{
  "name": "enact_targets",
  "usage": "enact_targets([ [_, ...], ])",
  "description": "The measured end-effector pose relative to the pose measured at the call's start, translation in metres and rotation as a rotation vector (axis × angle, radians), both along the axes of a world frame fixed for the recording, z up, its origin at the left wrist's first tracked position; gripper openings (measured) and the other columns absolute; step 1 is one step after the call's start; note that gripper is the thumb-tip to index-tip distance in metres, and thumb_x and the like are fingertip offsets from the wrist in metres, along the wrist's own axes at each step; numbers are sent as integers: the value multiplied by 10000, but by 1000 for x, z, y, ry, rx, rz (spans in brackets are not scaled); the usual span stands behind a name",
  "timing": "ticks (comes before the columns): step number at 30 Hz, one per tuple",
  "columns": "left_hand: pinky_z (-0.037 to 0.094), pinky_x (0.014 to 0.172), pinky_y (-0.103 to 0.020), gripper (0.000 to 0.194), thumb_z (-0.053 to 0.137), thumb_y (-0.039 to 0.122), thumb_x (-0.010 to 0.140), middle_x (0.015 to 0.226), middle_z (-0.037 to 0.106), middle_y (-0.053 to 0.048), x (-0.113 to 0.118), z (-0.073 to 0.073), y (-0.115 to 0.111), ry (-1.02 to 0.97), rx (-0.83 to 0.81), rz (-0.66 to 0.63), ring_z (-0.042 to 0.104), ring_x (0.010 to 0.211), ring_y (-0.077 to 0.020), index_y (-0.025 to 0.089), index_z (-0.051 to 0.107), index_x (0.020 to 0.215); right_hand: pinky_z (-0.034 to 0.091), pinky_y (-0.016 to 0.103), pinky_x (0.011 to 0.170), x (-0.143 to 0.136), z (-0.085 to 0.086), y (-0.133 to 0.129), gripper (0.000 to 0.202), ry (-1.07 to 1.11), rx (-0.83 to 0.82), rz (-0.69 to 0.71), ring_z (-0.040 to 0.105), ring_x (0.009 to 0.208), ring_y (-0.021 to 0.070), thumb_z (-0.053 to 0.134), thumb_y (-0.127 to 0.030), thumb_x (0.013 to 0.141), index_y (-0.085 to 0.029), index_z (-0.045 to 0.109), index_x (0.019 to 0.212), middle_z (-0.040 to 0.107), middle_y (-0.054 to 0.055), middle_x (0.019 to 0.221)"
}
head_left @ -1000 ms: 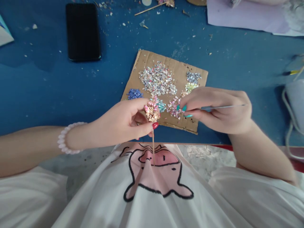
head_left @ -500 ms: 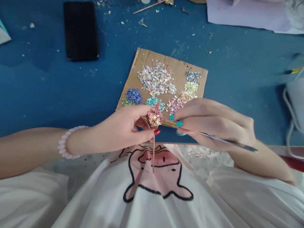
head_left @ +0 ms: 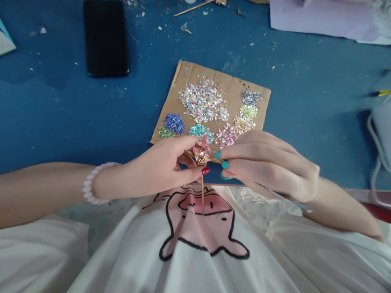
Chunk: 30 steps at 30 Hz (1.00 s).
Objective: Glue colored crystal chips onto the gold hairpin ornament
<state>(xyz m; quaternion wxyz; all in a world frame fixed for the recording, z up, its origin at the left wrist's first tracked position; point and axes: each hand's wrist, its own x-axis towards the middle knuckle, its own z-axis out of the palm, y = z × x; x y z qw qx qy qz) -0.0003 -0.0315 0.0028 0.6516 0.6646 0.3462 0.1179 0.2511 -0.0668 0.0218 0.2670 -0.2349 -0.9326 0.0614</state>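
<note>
My left hand [head_left: 161, 167] is closed around a small gold ornament [head_left: 202, 156] with pink pieces on its top, pinched between thumb and fingers. A thin wooden stick [head_left: 203, 199] runs down from the ornament over the pig-print cloth. To the right, my right hand [head_left: 271, 165] pinches metal tweezers [head_left: 284, 197], their back end sticking out below the palm. The tweezers' tips are hard to make out near the ornament's right side. Behind both hands lies a cardboard piece [head_left: 189, 70] bearing a large pile of mixed shiny chips [head_left: 201, 99] and pink chips [head_left: 226, 136].
Blue, turquoise, green, yellow-green, peach and grey chip piles also sit on the cardboard. A black phone [head_left: 106, 38] lies at the upper left of the blue table [head_left: 55, 118]. Purple paper [head_left: 317, 20] is at the upper right, and a pale corded device [head_left: 381, 134] stands at the right edge.
My right hand has tilted, and the tweezers' back end has swung down and left. My left hand and the ornament have shifted slightly right in the view.
</note>
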Motion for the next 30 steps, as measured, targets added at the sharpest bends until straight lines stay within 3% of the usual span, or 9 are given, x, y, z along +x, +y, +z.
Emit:
enact_targets([
  [7,581,570,-170,126,676,284,948,928,717,22,-1,-1,0,12,23,-10,752,784,-122,202,609,1017,657,438,873,-5,-4,4,116,120,-31,57,719,992,230,627,-35,985,-85,616,1089,760,190,1090],
  [30,568,596,-188,143,681,283,934,921,710,13,-2,1,0,32,-19,-22,729,769,-128,205,606,1027,634,448,906,-3,-1,4,123,104,-78,92,708,1036,240,611,-7,981,-70,626,1086,754,232,1105],
])
